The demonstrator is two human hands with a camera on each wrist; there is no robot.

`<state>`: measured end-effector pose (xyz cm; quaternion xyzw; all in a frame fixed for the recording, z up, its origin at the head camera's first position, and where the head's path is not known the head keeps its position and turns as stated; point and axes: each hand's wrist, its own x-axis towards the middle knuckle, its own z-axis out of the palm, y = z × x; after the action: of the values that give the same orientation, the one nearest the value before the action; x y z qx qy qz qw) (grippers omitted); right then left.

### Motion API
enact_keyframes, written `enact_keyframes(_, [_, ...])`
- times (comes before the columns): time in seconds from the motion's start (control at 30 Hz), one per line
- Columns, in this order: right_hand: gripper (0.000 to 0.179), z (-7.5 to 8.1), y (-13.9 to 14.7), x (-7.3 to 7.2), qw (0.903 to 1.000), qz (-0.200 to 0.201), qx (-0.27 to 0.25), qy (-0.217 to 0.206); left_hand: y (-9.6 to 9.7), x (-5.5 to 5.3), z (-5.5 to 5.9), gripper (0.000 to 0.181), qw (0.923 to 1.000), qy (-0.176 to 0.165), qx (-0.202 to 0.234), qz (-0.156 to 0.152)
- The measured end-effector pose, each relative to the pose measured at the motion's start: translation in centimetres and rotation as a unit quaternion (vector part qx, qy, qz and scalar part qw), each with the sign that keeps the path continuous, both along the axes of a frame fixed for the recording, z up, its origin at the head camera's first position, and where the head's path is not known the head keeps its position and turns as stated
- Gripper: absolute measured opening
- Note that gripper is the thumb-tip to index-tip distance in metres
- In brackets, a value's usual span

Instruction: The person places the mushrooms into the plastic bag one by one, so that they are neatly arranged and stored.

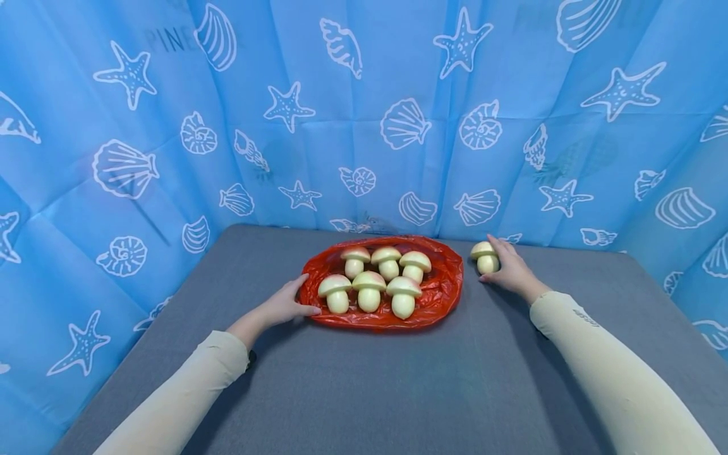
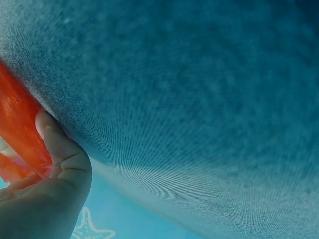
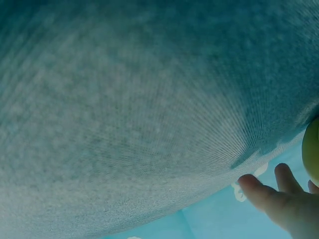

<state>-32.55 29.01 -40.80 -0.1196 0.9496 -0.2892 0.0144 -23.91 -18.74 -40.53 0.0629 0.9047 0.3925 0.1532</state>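
Observation:
In the head view, my left hand [image 1: 282, 302] lies at the left end of a red plastic bag [image 1: 445, 309], thumb and fingers spread against its edge. The left wrist view shows the thumb [image 2: 67, 149] beside the red plastic. Several pale toy mushrooms [image 1: 368, 297] with pink-tinged caps stand in two rows on the bag. To the right of it, my right hand [image 1: 514, 268] holds another mushroom [image 1: 485, 260] between thumb and fingers; it is upright at table level. Its rounded side [image 3: 311, 149] shows at the edge of the right wrist view, beside some outstretched fingers.
A grey cloth-covered table [image 1: 364, 392] lies under everything. Blue curtains [image 1: 364, 126] printed with white shells and starfish hang behind and along both sides of the table. Pale sleeves cover both forearms.

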Motion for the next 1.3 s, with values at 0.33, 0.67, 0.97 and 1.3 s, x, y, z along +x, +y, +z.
enact_keyframes(0.33, [0.095, 0.0, 0.2, 0.2, 0.9999, -0.007, -0.009, 0.005, 0.1, -0.1, -0.1, 0.093, 1.0, 0.001, 0.001, -0.004])
enact_keyframes(0.67, [0.094, 0.5, 0.7, 1.2, 0.9995, -0.006, -0.028, 0.013, 0.1, 0.0, -0.2, 0.093, 0.9999, 0.012, -0.001, -0.004])
enact_keyframes(0.97, [0.095, 1.3, 0.8, 2.3, 0.999, -0.007, -0.042, 0.012, 0.1, 0.1, -0.1, 0.092, 0.9999, 0.012, 0.0, 0.0])
enact_keyframes(1.3, [0.097, 1.9, 0.7, 3.6, 0.9982, -0.007, -0.054, 0.026, 0.1, 0.1, -0.1, 0.093, 0.9999, 0.011, 0.003, 0.0])
